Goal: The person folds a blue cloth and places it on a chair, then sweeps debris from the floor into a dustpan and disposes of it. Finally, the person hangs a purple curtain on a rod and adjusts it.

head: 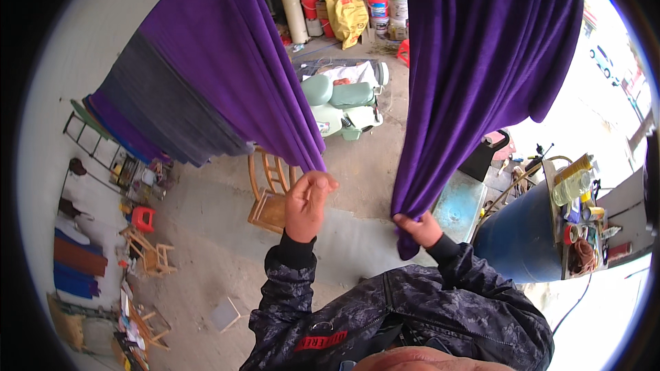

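My right hand (pixel 420 229) grips the gathered lower end of a long purple cloth (pixel 464 72), and a short tail of it hangs below my fingers. My left hand (pixel 308 206) is raised with its fingers curled, at the bottom corner of a second purple cloth (pixel 232 51). Whether those fingers hold that corner cannot be seen. Both cloths hang from above, with a gap between them. Beside the left one hangs a grey cloth (pixel 170 98). Dark patterned jacket sleeves cover both my arms.
A wooden chair (pixel 270 206) stands behind my left hand. Beyond the gap is a pale green scooter (pixel 343 105). At right stands a blue barrel (pixel 518 239) beside a board (pixel 549 175) crowded with bottles. Stools and a red plastic seat (pixel 143 219) line the left wall.
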Available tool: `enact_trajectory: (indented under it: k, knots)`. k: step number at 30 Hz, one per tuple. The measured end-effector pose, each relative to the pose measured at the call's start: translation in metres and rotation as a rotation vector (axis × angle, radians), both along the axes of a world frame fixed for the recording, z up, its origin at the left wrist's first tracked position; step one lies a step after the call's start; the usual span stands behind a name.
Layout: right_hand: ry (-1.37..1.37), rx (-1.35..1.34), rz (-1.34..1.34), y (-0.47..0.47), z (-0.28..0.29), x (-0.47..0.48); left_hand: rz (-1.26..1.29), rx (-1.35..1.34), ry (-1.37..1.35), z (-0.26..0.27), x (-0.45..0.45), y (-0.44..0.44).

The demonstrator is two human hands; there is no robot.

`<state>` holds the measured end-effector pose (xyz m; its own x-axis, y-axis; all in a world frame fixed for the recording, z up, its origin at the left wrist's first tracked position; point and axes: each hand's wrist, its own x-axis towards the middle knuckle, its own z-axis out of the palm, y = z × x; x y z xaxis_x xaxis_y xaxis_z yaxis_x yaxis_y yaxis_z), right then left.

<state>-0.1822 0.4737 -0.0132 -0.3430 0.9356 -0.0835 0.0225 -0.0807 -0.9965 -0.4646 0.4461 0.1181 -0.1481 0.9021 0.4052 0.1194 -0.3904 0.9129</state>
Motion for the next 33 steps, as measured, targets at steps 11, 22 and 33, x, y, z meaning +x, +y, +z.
enact_trajectory:
  k: [11,22,33]
  knots:
    - [0.110,0.153,0.355,-0.005,0.053,-0.061,-0.547,0.056,-0.058,0.090,0.037,0.160]
    - [0.178,0.182,0.384,0.054,0.042,-0.063,-0.649,0.317,-0.136,0.258,0.106,0.256]
    - [0.372,0.017,-0.198,0.074,0.045,-0.078,0.096,0.794,0.516,0.311,-0.075,0.290]
